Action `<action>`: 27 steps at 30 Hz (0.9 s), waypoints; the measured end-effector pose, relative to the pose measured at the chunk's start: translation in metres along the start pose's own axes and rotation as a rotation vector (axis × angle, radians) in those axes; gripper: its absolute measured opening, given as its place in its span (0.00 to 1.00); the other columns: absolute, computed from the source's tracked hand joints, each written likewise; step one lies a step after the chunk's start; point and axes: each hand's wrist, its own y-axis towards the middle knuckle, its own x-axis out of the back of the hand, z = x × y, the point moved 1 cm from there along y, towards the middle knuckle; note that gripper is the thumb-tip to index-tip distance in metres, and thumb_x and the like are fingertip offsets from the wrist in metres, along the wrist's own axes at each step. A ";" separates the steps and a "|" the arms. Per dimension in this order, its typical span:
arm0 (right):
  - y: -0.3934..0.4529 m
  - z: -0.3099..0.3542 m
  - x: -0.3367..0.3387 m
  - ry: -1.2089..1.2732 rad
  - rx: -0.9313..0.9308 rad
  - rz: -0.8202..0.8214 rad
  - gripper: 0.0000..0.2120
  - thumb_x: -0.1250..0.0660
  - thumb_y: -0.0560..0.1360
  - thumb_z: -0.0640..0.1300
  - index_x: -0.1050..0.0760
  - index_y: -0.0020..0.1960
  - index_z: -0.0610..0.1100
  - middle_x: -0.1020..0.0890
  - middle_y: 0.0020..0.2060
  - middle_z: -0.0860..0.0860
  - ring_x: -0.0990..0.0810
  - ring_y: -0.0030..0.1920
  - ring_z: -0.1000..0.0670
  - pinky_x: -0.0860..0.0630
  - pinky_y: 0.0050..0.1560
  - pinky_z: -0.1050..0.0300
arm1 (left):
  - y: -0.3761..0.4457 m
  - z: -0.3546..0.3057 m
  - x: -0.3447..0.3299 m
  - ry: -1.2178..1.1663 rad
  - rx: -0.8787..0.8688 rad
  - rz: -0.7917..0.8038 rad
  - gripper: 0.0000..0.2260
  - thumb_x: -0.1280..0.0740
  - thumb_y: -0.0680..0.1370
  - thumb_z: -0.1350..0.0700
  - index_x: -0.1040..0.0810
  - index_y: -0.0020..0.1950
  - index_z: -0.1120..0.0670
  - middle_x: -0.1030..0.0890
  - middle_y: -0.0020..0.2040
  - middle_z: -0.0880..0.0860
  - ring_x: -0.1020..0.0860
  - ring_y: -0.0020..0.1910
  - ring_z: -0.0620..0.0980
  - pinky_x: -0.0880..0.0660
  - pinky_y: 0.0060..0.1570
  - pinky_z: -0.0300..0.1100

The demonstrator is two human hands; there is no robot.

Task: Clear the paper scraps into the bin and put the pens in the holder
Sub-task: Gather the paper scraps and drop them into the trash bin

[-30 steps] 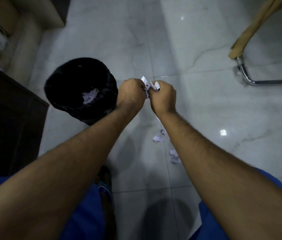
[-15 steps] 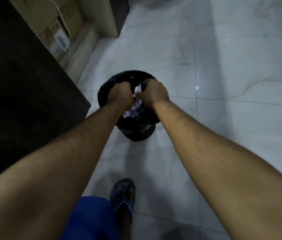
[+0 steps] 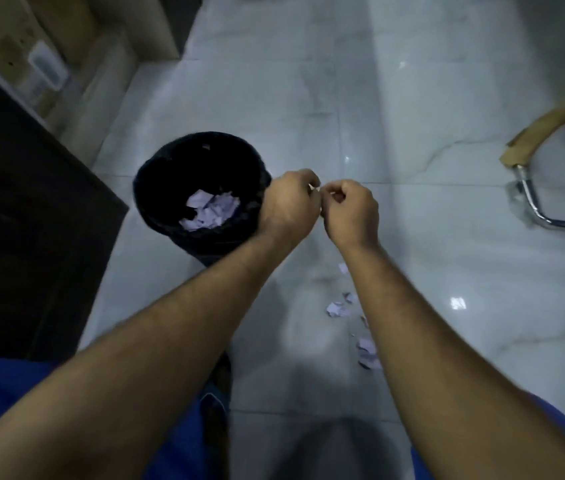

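Both hands are curled almost shut, the left hand (image 3: pixel 289 202) and right hand (image 3: pixel 350 211) pinching a tiny white bit (image 3: pixel 315 188) beside the bin (image 3: pixel 156 174). Paper scraps (image 3: pixel 210 209) lie inside; more scraps (image 3: pixel 336 309) lie on the floor (image 3: pixel 412 237).

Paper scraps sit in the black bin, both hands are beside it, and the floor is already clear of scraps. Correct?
Not quite. The head view shows paper scraps on the floor under the right arm. The bin, scraps inside, and both hands beside it are right.

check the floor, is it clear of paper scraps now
No, several pale paper scraps lie on the tiled floor beside the right forearm, outside the black bin.
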 end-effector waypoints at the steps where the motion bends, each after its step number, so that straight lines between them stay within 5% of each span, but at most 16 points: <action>1: -0.005 -0.020 0.010 -0.031 -0.028 -0.008 0.06 0.32 0.75 0.47 0.17 0.47 0.47 0.14 0.44 0.51 0.18 0.47 0.49 0.31 0.42 0.61 | -0.008 -0.006 -0.020 0.013 -0.020 0.061 0.11 0.36 0.74 0.58 0.18 0.53 0.54 0.15 0.50 0.55 0.19 0.51 0.56 0.24 0.50 0.44; 5: -0.040 -0.120 0.038 -0.201 -0.161 -0.064 0.07 0.34 0.76 0.45 0.17 0.48 0.45 0.15 0.46 0.47 0.18 0.47 0.44 0.35 0.40 0.61 | -0.050 -0.008 -0.118 0.022 -0.051 0.296 0.13 0.36 0.75 0.59 0.19 0.57 0.55 0.17 0.53 0.57 0.21 0.55 0.57 0.27 0.53 0.43; 10: -0.098 -0.240 0.042 -0.446 -0.371 -0.009 0.09 0.33 0.74 0.48 0.19 0.52 0.48 0.16 0.49 0.46 0.19 0.50 0.40 0.23 0.47 0.53 | -0.119 0.026 -0.208 0.065 -0.067 0.579 0.15 0.33 0.74 0.58 0.21 0.61 0.55 0.19 0.59 0.56 0.22 0.58 0.55 0.28 0.56 0.41; 14: -0.129 -0.280 0.047 -0.600 -0.470 -0.051 0.19 0.32 0.72 0.52 0.22 0.61 0.45 0.22 0.56 0.41 0.24 0.56 0.37 0.25 0.51 0.46 | -0.169 0.050 -0.241 0.042 -0.314 0.727 0.08 0.33 0.74 0.57 0.22 0.49 0.61 0.21 0.48 0.60 0.22 0.48 0.59 0.26 0.48 0.50; 18: -0.160 -0.305 0.031 -0.370 -0.561 -0.084 0.22 0.28 0.70 0.52 0.24 0.59 0.41 0.24 0.53 0.37 0.23 0.52 0.33 0.25 0.48 0.45 | -0.203 0.062 -0.261 0.106 -0.519 0.750 0.19 0.46 0.73 0.48 0.23 0.52 0.58 0.22 0.49 0.61 0.24 0.46 0.60 0.26 0.44 0.50; 22: -0.149 -0.303 0.011 -0.251 -0.482 -0.088 0.17 0.30 0.72 0.51 0.21 0.55 0.41 0.22 0.51 0.38 0.21 0.49 0.34 0.24 0.48 0.45 | -0.177 0.064 -0.279 0.091 -0.501 0.615 0.14 0.43 0.77 0.53 0.20 0.49 0.59 0.20 0.47 0.62 0.23 0.45 0.60 0.28 0.46 0.49; 27: -0.117 -0.296 0.001 -0.098 -0.412 -0.070 0.15 0.32 0.75 0.42 0.22 0.60 0.42 0.20 0.54 0.41 0.20 0.53 0.40 0.24 0.54 0.51 | -0.143 0.060 -0.277 0.193 -0.404 0.448 0.05 0.31 0.68 0.67 0.22 0.43 0.62 0.21 0.43 0.63 0.22 0.41 0.63 0.29 0.41 0.49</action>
